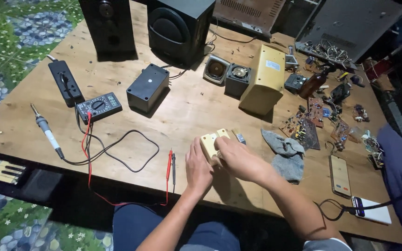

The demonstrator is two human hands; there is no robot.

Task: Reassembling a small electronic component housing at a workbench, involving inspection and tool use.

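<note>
Two hands, left hand (198,168), right hand (238,159), fingers clasping cream box (209,142)

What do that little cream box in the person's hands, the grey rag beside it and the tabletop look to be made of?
The cream box, held by the left hand and right hand, looks like smooth moulded plastic. The grey rag is soft cloth, rumpled in folds. The tabletop seems bare plywood, with visible grain and scuffs.

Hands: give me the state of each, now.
Left hand: closed on the small cream box.
Right hand: closed over the same cream box from above.
</note>
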